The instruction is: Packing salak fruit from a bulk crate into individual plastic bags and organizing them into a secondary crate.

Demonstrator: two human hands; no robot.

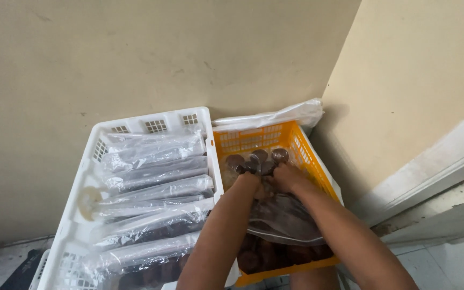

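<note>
Both hands in orange crate (308, 156), bagging dark round cakes (259, 159).
Left hand (247, 180) and right hand (287, 177) clenched on mouth of clear plastic bag (288, 217), mid-crate. Left of crate: white crate (89, 161) full of sealed bagged rolls (154, 177). Loose cakes remaining at crate's far end.

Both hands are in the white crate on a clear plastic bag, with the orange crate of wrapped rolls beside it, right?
Not quite: the crates are swapped. In the head view, the left hand and right hand are in the orange crate on the clear plastic bag; the white crate holds the wrapped rolls.
</note>
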